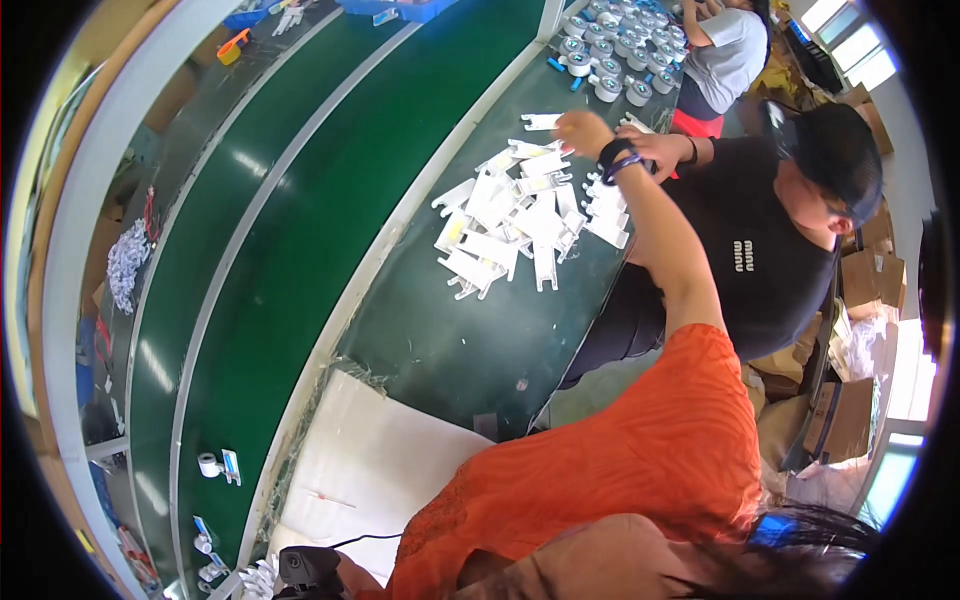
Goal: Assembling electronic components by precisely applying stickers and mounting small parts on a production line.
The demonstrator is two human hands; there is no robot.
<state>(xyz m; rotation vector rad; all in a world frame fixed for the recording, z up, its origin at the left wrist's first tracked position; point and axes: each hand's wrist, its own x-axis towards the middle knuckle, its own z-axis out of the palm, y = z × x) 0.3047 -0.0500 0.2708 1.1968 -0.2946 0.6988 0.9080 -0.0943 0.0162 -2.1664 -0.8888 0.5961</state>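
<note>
My right arm, in an orange sleeve with dark bands at the wrist, stretches away to the far end of a pile of white plastic parts (540, 222). The parts are flat, with forked ends. My right hand (584, 132) is over the pile's far edge, its fingers curled downward; anything between them is hidden. A loose white part (541, 122) lies beside it. At the lower left edge a black device (300, 568) with a cable covers most of my left hand (350, 578), and its fingers are out of sight. White pieces (258, 578) lie close by.
A co-worker in a black shirt (740, 230) and cap reaches in beside my right hand. Grey-white round units (610, 50) crowd the far table end, near another person. Left of the dark worktable (430, 350) runs a green conveyor (330, 170). A white pad (370, 440) lies nearer.
</note>
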